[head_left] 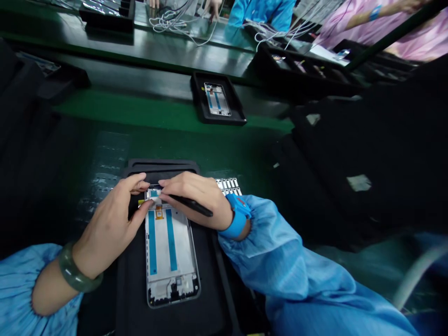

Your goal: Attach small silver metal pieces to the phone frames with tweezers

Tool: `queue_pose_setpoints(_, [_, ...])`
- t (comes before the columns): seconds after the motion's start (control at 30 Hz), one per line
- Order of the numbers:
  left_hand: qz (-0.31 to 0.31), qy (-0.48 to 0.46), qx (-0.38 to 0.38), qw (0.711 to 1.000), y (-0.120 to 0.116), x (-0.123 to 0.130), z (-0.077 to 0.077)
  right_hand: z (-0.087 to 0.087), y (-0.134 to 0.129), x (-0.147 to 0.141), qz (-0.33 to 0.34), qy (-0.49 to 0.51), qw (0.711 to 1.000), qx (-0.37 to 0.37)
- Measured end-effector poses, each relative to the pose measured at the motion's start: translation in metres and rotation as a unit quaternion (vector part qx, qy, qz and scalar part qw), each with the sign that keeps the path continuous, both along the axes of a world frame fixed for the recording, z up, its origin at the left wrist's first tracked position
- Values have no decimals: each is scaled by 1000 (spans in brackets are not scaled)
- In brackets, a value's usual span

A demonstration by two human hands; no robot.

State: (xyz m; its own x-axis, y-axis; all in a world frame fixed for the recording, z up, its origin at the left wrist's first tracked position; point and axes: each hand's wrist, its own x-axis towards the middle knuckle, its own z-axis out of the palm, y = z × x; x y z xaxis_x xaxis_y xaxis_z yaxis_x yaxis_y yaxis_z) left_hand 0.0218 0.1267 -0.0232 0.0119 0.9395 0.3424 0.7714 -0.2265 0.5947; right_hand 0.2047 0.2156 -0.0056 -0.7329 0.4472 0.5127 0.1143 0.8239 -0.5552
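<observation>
Phone assembly line: green conveyor point(140, 109), black trays point(198, 95) (phone frames point(217, 99) inside), blue smocks point(261, 11)

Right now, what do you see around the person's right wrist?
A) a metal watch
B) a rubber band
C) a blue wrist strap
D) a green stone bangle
C. A blue wrist strap circles the wrist of the right hand.
</observation>
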Motion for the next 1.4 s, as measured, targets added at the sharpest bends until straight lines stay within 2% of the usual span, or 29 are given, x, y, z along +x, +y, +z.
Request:
queue_pose_setpoints(0.13, [1,2,-1,1000,0,0,1,-5,5,-1,-51,64,994,-78])
queue_pose_setpoints(0.23, [-3,6,0,1000,0,1,1,-6,8,-1,-71,51,986,-145])
queue_pose_setpoints(0.3, [-5,9,4,1000,0,1,1,-5,9,-1,-61,42,984,-159])
queue_pose_setpoints(0.5, [-5,24,11,1000,0,1,0,-7,9,-1,-39,37,991,-126])
queue_pose_setpoints(0.73, [-10,19,12,1000,0,1,0,-12,10,-2,-45,63,992,-97])
queue_pose_setpoints(1.1, [-11,22,10,1000,-1,0,-1,-11,11,-1,-52,66,987,-139])
queue_pose_setpoints(1.4, [-10,30,7,999,-1,1,0,-14,12,-2,-46,80,987,-129])
